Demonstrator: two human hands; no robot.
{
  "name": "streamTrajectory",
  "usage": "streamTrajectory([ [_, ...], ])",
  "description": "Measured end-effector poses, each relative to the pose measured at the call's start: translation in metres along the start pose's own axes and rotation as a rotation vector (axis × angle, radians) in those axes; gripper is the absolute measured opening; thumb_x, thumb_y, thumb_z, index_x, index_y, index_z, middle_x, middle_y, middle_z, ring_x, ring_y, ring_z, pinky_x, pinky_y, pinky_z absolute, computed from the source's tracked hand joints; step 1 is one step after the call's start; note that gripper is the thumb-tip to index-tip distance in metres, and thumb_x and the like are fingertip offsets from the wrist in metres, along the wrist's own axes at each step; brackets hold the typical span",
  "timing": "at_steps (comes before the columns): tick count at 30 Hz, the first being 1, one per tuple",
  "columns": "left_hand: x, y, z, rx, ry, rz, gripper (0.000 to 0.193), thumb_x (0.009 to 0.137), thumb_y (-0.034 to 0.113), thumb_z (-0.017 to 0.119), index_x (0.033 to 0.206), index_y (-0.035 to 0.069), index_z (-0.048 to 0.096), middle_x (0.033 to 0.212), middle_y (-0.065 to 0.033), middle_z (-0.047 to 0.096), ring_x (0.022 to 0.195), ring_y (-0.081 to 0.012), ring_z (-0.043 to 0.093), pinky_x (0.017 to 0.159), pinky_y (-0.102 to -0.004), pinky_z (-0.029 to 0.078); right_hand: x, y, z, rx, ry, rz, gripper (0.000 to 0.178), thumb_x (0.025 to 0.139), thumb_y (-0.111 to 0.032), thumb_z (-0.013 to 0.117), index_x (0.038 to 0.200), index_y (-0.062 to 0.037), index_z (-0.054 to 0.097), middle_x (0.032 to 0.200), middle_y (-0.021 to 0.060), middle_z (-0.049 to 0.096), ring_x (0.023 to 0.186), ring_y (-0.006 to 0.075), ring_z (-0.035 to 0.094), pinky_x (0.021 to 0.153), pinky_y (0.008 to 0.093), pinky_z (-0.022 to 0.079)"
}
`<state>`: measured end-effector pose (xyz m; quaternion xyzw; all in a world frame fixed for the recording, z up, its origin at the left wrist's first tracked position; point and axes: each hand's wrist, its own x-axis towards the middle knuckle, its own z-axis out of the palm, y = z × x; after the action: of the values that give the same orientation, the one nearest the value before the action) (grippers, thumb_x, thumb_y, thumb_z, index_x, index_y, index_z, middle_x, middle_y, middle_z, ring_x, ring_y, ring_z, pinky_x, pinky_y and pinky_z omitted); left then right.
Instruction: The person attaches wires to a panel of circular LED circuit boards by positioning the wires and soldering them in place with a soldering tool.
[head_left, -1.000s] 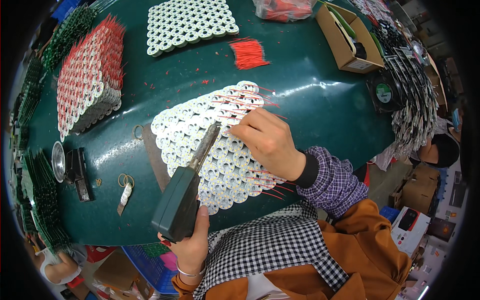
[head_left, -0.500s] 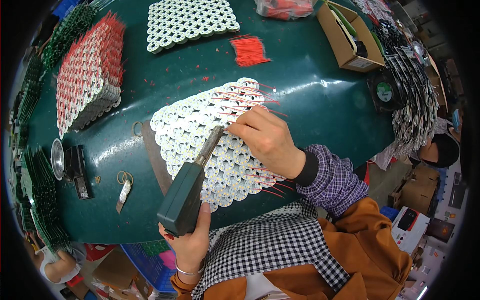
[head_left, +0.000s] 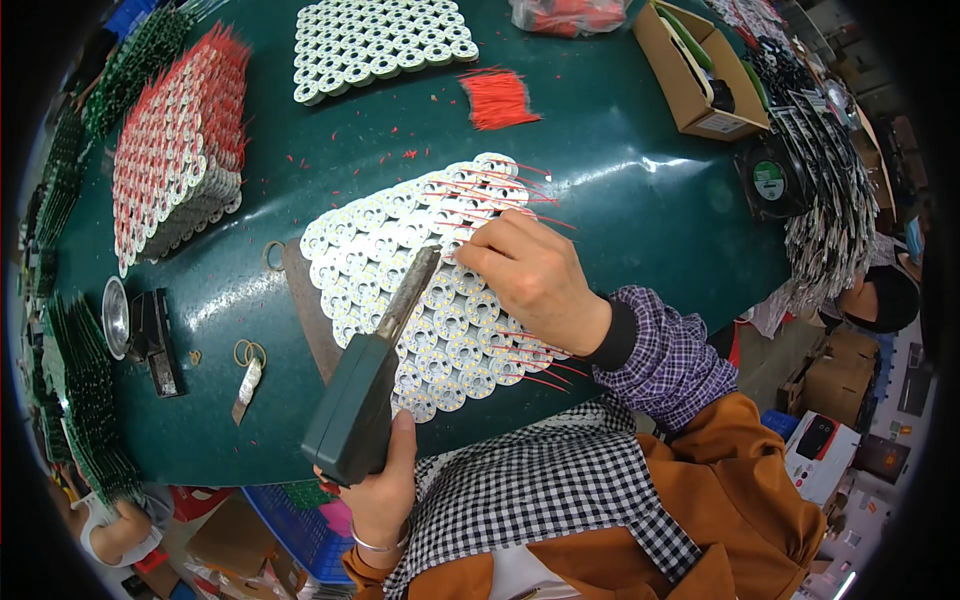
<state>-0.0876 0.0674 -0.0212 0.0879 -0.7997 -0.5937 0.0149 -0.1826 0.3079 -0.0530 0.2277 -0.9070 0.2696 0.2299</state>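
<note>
My left hand (head_left: 382,495) grips the dark green body of a soldering gun (head_left: 352,410), its metal barrel slanting up to the right. The barrel's tip rests at the white round LED boards (head_left: 365,235), which are joined in a panel. Just right of that tip, the fingers of my right hand (head_left: 530,275) are pinched close against the panel on a thin red wire, mostly hidden by the fingers. Other red wires (head_left: 540,375) stick out from the panel's right edge, above and below my right hand. A brown board (head_left: 312,315) shows under the panel's left side.
Across the green table (head_left: 620,230) stand a stack of wired panels (head_left: 180,150), more white panels (head_left: 385,45), a bundle of red wires (head_left: 500,98) and a cardboard box (head_left: 690,75). A metal bowl (head_left: 115,318), a black holder (head_left: 155,340) and a solder wire spool (head_left: 770,180) sit nearer the sides.
The soldering gun and my left hand have shifted slightly left and down, the barrel tip moving a little up-left. My right hand stays nearly in place, still pinched.
</note>
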Motion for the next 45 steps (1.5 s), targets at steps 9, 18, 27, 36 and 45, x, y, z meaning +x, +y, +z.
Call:
streamTrajectory([
  [9,-0.006,0.026,-0.003,-0.226,-0.041,-0.202,0.035,0.083,-0.005,0.075,0.117,-0.005,0.064,0.101,-0.0089,0.069,0.078,-0.0124,0.063,0.064,-0.0235,0.051,-0.006,-0.01,-0.018,-0.055,0.031,0.015,0.013,0.073,-0.002,0.064,0.086,-0.0026,0.067,0.083,0.0051,0.059,0.081,0.0214,0.059,0.07,0.0347,0.047],
  [18,-0.01,-0.002,-0.003,0.003,-0.119,0.023,0.032,0.084,-0.006,0.071,0.115,-0.005,0.063,0.099,-0.0097,0.07,0.057,-0.0084,0.057,0.048,-0.0207,0.044,-0.022,-0.011,-0.018,-0.042,0.013,0.064,0.014,0.075,-0.001,0.063,0.088,-0.0037,0.067,0.083,0.0045,0.059,0.082,0.0208,0.059,0.07,0.0341,0.045],
  [27,-0.011,-0.01,0.0,0.018,-0.134,0.003,0.026,0.085,-0.006,0.071,0.109,-0.004,0.063,0.085,-0.0067,0.065,0.058,-0.0077,0.057,0.049,-0.0203,0.043,-0.022,-0.011,-0.017,-0.052,0.009,0.055,0.012,0.076,-0.003,0.062,0.087,-0.0038,0.066,0.084,0.0045,0.058,0.082,0.0209,0.059,0.071,0.0343,0.045],
  [36,-0.012,-0.008,0.001,0.004,-0.119,-0.004,0.021,0.084,-0.008,0.069,0.104,-0.006,0.062,0.08,-0.0069,0.063,0.055,-0.0104,0.056,0.047,-0.023,0.042,-0.022,-0.012,-0.016,-0.08,-0.009,0.052,0.012,0.075,-0.003,0.062,0.086,-0.0039,0.064,0.083,0.0049,0.056,0.081,0.0211,0.058,0.07,0.0339,0.045],
  [45,-0.009,0.033,0.009,-0.241,0.059,-0.21,0.028,0.083,-0.006,0.065,0.111,-0.009,0.06,0.087,-0.0147,0.064,0.05,-0.0122,0.05,0.044,-0.0246,0.039,-0.022,-0.005,-0.016,-0.008,0.007,0.062,0.011,0.076,-0.003,0.061,0.087,-0.0053,0.064,0.083,0.0049,0.057,0.081,0.022,0.059,0.068,0.035,0.046],
])
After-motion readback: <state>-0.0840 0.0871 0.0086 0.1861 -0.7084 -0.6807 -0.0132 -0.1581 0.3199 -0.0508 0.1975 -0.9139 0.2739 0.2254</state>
